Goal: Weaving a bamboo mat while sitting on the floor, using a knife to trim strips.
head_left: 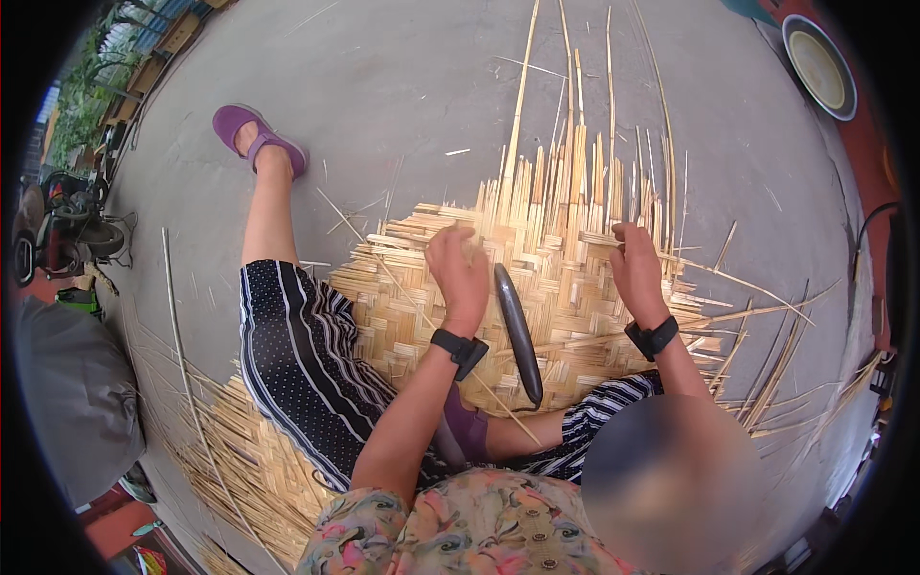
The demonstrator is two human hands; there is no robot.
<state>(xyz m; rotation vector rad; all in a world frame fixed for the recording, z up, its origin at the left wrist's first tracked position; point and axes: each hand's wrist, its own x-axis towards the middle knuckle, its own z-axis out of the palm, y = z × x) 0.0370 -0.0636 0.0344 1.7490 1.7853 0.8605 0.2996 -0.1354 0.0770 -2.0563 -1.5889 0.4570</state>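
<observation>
A partly woven mat (575, 297) of flat, pale, reed-like strips lies on the floor between my legs, with long loose strips fanning from its far edge. My left hand (457, 278) is over the mat's left part, its fingers loosely bent and the thumb apart, with nothing visible in it. Over the right part, my right hand (639, 273) has its fingers bent around a thin pale strip (743, 284) that curves away to the right; the fingertips are partly hidden. A dark, smooth, slightly curved bar (518, 335) rests on the mat between my forearms, touched by neither hand.
Another woven piece (259, 455) with loose strips lies at the lower left. My left leg (268, 216) stretches forward; my other shoe (462, 431) rests at the mat's near edge. A round basin (819, 67) stands at the far right. A grey cover (72, 393) borders the left.
</observation>
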